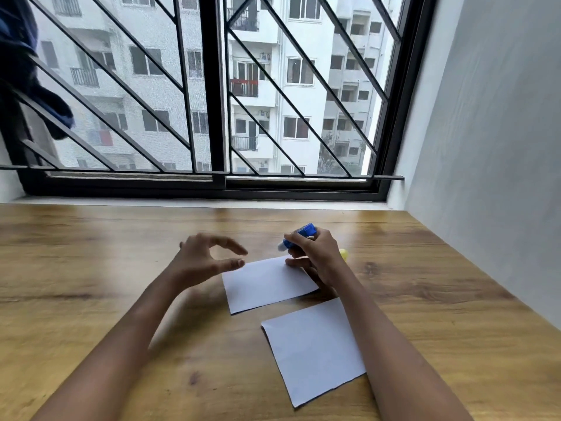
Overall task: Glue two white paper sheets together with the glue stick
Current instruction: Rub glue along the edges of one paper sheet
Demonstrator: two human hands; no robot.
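Two white paper sheets lie on the wooden table. The far sheet is in the middle, the near sheet lies closer to me and to the right, apart from it. My right hand grips a blue glue stick, tilted, its pale tip pointing left and hovering just above the far sheet's upper right corner. My left hand floats above the table left of the far sheet, fingers curled apart, holding nothing.
A small yellow object, partly hidden, lies behind my right hand. A grey wall bounds the table on the right. A barred window with a sill runs along the far edge. Dark cloth hangs at upper left.
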